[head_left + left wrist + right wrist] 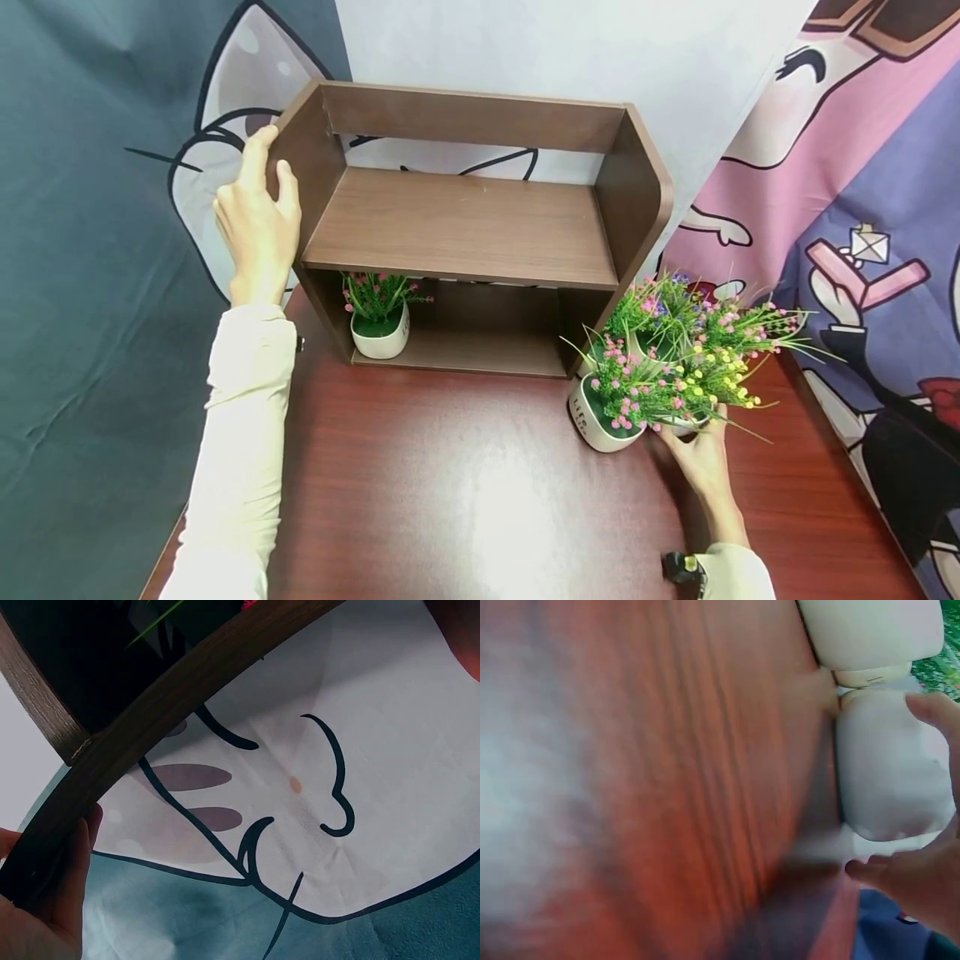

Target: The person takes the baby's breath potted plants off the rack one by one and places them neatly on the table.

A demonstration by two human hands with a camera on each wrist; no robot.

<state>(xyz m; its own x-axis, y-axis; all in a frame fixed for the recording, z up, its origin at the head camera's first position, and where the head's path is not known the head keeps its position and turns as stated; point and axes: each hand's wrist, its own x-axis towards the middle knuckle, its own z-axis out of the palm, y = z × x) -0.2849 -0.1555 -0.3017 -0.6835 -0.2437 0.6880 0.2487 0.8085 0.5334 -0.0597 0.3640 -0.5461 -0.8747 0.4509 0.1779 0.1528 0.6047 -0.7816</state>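
Currently, the left hand (258,212) grips the shelf (465,221), while the right hand (702,462) spans the yellow plant (712,382) right of it, grip unconfirmed; close crowding could make lifting topple the adjacent pink plant (611,404).

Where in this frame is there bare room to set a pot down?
On the shelf unit: the upper board between the side panels, and the lower board right of the lone potted plant. On the table: the stretch in front, left of the right hand. Crowded: right of the shelf unit, where flowering pots bunch together at that hand.
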